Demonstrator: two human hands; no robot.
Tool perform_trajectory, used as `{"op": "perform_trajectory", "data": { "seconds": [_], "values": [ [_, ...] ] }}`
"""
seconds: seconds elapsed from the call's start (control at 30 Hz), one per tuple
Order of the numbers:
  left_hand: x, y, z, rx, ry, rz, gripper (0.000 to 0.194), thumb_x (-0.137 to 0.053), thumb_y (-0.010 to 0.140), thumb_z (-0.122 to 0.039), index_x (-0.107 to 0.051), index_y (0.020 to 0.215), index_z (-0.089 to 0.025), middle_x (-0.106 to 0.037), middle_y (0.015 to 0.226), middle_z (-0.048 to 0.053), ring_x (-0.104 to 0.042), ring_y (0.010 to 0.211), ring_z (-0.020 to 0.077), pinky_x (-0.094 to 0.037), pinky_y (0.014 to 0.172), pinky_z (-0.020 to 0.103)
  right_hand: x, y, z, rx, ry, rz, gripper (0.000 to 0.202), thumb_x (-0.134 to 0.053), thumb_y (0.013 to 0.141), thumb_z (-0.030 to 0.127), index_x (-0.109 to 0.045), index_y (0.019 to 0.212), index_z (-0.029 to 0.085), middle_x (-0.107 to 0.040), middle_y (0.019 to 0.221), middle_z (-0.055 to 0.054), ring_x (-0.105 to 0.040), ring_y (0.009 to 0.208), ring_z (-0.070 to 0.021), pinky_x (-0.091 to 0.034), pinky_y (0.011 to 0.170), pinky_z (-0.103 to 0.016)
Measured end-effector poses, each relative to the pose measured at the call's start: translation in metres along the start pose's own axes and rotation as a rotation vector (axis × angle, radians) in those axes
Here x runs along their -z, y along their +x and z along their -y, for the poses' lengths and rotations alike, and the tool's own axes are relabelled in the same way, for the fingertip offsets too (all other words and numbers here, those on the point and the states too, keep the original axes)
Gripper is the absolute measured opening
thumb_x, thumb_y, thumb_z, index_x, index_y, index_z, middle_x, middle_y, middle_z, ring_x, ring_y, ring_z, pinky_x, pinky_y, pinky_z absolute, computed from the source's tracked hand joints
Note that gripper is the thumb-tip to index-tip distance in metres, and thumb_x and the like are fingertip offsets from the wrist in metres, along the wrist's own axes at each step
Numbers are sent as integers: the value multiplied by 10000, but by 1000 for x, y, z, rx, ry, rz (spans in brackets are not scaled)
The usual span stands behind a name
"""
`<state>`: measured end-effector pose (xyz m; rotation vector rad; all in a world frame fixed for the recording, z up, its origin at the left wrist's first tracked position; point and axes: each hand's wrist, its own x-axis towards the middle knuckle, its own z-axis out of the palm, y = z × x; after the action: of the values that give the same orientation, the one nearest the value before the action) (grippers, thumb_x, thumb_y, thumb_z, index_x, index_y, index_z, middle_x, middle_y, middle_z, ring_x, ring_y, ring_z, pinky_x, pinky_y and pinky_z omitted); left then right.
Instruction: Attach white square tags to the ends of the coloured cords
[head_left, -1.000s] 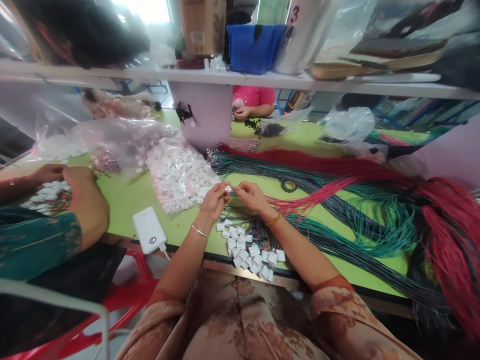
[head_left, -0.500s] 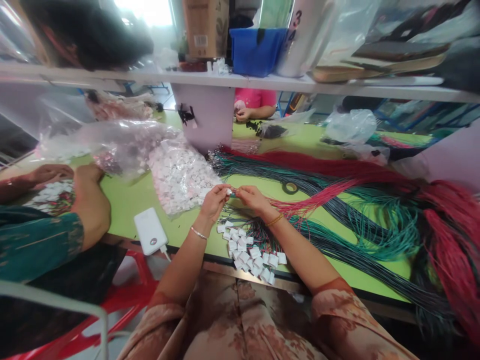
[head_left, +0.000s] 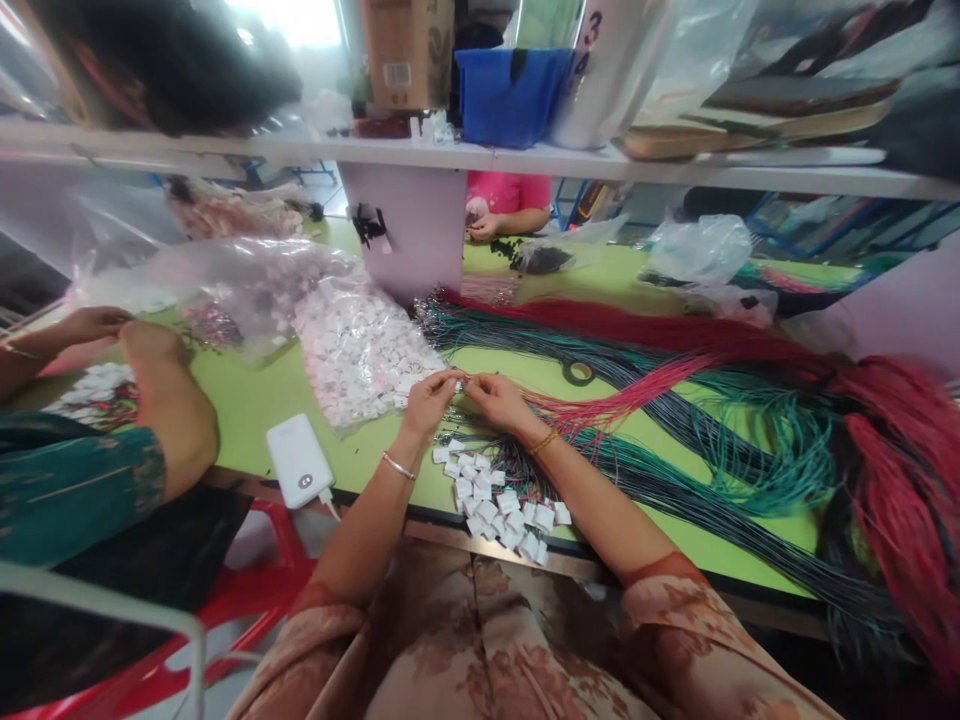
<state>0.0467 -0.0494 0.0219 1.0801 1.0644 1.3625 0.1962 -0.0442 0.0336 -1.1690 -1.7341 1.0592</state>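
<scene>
My left hand [head_left: 430, 403] pinches a small white connector housing [head_left: 459, 385] above the green table. Right beside it, the fingertips of my right hand [head_left: 498, 403] are closed on a thin wire, its end mostly hidden by the fingers. Red wires [head_left: 622, 400] trail off to the right from behind that hand. Below my hands, a pile of white connectors [head_left: 487, 500] with coloured wires lies at the table's front edge. A clear plastic bag of white connector housings [head_left: 360, 345] rests just left of my left hand.
Long bundles of green and black wires [head_left: 675, 500] stretch rightward. A roll of black tape [head_left: 578, 372] lies behind my right hand. A white power bank [head_left: 300, 460] with a cable sits left. A co-worker's arm [head_left: 176, 400] is farther left. Overhead runs a shelf [head_left: 300, 150] with a blue bin [head_left: 511, 95].
My fingertips have drawn closer together, my right hand shifting slightly left, and less of the connector shows. The co-worker's hands at the left have risen a little.
</scene>
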Motion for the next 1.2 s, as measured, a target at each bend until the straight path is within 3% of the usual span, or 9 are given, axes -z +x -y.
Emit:
{"op": "perform_trajectory", "data": {
  "seconds": [0.1,0.2,0.3,0.4,0.47,0.57,0.7,0.93,1.2],
  "values": [
    [0,0,-1,38,-91,-9,271,-746,666,-335,-742,866,-152,-700,795,48,-465,553,68,-367,544,224,2,-3,5,171,-188,-59,185,-483,821,325,-490,705,181,-515,656,19,-411,606,-109,-324,603,-237],
    [1,0,-1,48,-100,18,274,-755,656,-322,-742,864,-145,-697,795,51,-444,542,61,-344,526,220,2,-5,8,250,-305,-69,157,-471,822,279,-494,699,184,-516,654,7,-408,607,-118,-316,607,-244],
    [3,2,0,41,-126,0,248,-748,664,-302,-741,858,-148,-692,797,43,-435,544,60,-338,525,218,2,-4,5,204,-307,-96,149,-479,788,275,-480,667,188,-481,614,19,-380,574,-114,-299,581,-244],
    [6,4,0,45,-213,-59,224,-749,666,-284,-734,848,-154,-682,781,29,-442,554,60,-349,540,212,3,-2,3,96,-161,-82,181,-458,776,314,-464,643,191,-442,587,33,-358,553,-106,-292,545,-235],
    [7,5,0,81,-262,-28,225,-752,665,-277,-729,848,-149,-686,806,39,-470,582,67,-369,559,211,3,-1,4,68,-102,-69,203,-460,773,340,-462,637,190,-434,586,36,-354,559,-103,-289,538,-230],
    [6,4,-2,131,-308,64,229,-748,677,-272,-721,862,-140,-691,860,60,-513,636,81,-401,599,218,3,-2,7,74,-86,-69,204,-482,762,345,-461,634,187,-449,592,38,-363,567,-99,-295,549,-228],
    [5,2,-5,154,-334,101,228,-749,686,-269,-716,868,-135,-686,852,60,-518,636,75,-405,607,214,4,-3,7,77,-100,-80,187,-490,758,326,-469,640,183,-452,590,42,-369,562,-97,-292,550,-229],
    [3,0,-4,142,-272,108,246,-762,661,-292,-724,856,-147,-682,859,58,-502,617,70,-399,594,221,5,-3,5,98,-135,-30,186,-488,778,321,-465,651,187,-468,600,35,-372,577,-104,-301,566,-228],
    [0,0,3,143,-170,39,327,-788,615,-347,-740,860,-136,-629,688,16,-436,554,64,-342,548,227,0,-4,6,167,-276,-19,232,-466,839,333,-463,659,187,-478,596,26,-370,565,-107,-280,568,-238]
  ]
}}
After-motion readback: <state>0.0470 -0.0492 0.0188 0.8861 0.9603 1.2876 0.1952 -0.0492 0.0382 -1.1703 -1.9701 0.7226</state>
